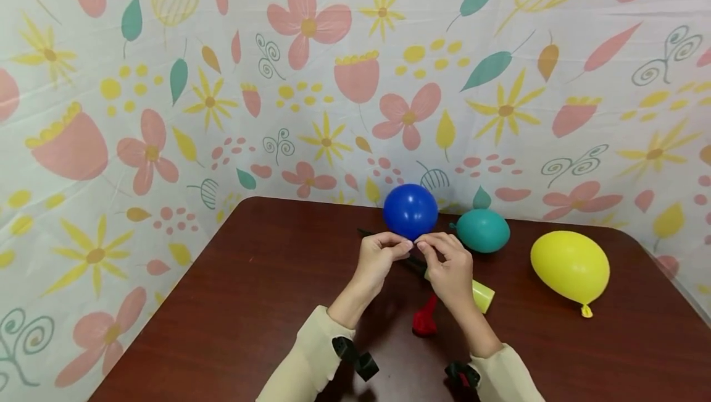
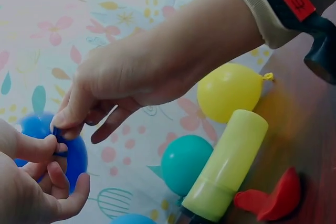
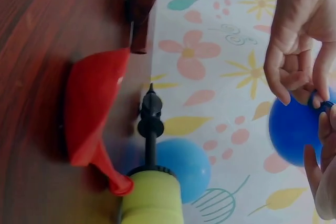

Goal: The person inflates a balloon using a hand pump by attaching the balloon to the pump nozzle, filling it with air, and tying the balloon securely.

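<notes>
A round, inflated blue balloon [image 1: 411,209] is held above the far part of the table, its neck toward me. The left hand [image 1: 378,265] pinches the neck between thumb and forefinger. Close against it, the right hand [image 1: 451,266] pinches the same neck from the other side. In the left wrist view, the balloon's neck [image 2: 60,153] is stretched between the fingertips of both hands. Whether it is knotted cannot be made out. Under the right hand lies a yellow-green balloon pump [image 1: 482,296], partly hidden. A limp red balloon [image 1: 424,320] lies between the forearms.
Right of the hands sit an inflated teal balloon [image 1: 483,231] and a knotted yellow balloon [image 1: 570,265]. A lighter blue balloon [image 3: 189,169] shows behind the pump in the right wrist view, near a dark limp balloon [image 3: 142,3]. Patterned cloth [image 1: 311,112] hangs behind the brown table [image 1: 233,303].
</notes>
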{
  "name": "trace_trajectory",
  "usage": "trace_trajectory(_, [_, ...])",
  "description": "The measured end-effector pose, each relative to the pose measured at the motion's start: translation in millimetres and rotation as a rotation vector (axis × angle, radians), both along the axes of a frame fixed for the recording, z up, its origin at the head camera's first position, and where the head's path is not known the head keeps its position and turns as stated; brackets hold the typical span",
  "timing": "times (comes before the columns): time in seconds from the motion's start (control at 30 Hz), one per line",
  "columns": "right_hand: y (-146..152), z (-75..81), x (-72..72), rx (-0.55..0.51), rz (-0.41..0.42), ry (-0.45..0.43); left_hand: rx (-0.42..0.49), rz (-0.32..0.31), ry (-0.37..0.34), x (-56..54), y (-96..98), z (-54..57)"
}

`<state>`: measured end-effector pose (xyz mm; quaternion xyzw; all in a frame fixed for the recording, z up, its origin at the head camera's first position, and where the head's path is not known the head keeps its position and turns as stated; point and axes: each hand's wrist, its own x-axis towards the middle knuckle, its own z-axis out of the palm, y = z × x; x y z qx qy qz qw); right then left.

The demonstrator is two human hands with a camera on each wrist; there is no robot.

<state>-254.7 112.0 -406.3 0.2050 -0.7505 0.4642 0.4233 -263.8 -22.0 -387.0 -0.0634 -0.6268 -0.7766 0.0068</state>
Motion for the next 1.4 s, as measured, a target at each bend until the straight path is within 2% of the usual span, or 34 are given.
trace_trajectory(0.1, [2,3.6,1.6,-0.057,0.067,-0.043,0.017,-0.011,-0.007,-0.5,-1.4,3.8])
trace_trajectory(0.2, [2,4.1,2.4,-0.112,0.116,-0.078,0.013,0.003,-0.002,-0.1,-0.2,4.7])
trace_trajectory(0.4, [3,-7.3,1.6,-0.099,0.080,-0.187,-0.041,0.049,-0.001,0.9,4.8,-5.1])
trace_trajectory(0.53, [5,-11.1,0.6,-0.088,0.057,-0.261,-0.037,0.068,-0.014,-0.3,7.4,-10.8])
trace_trajectory(0.73, [4,-11.2,-0.1,-0.097,0.043,-0.346,-0.085,0.128,0.045,-1.4,7.8,-15.6])
trace_trajectory(0.83, [2,-11.0,1.6,-0.129,0.038,-0.382,-0.155,0.169,0.115,-0.9,5.4,-18.2])
trace_trajectory(0.93, [1,-11.1,2.4,-0.152,0.033,-0.413,-0.252,0.207,0.240,-0.8,3.5,-22.0])
trace_trajectory(1.13, [1,-7.8,0.3,-0.172,0.042,-0.453,-0.523,0.294,0.628,-3.5,2.5,-26.0])
trace_trajectory(1.2, [2,-6.5,-0.9,-0.178,0.047,-0.457,-0.608,0.327,0.731,-5.0,1.8,-26.0])
trace_trajectory(1.3, [4,-4.6,-1.5,-0.208,0.049,-0.463,-0.707,0.365,0.822,-7.1,1.1,-25.3])
trace_trajectory(1.4, [5,-2.4,-0.8,-0.245,0.040,-0.470,-0.764,0.358,0.863,-7.3,1.4,-23.9])
